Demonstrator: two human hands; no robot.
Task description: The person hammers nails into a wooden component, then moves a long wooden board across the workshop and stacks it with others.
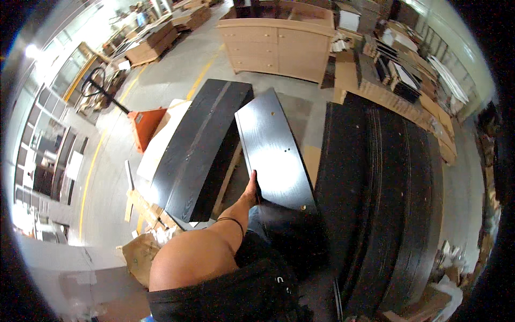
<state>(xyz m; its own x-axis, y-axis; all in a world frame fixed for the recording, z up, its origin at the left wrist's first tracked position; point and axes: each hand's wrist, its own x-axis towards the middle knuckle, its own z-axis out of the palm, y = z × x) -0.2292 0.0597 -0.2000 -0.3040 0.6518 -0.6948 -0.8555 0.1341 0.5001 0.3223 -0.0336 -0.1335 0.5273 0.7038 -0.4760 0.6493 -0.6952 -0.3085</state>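
A long black wooden panel (pixel 273 153) stands tilted in front of me, its glossy face catching the light and showing a few small holes. At its left edge is my left hand (pixel 251 190), closed on the panel, with the thumb along the edge and the other fingers mostly hidden. My right hand does not show. Left of the panel lies a stack of long black boards (pixel 201 134). To the right, more long black panels (pixel 375 198) stand packed side by side.
An orange pallet jack (pixel 146 127) stands beyond the left stack. A light-brown drawer cabinet (pixel 276 48) is straight ahead. Cardboard and loose boards (pixel 397 80) pile up at the far right. Brown paper scraps (pixel 142 255) lie low on the left.
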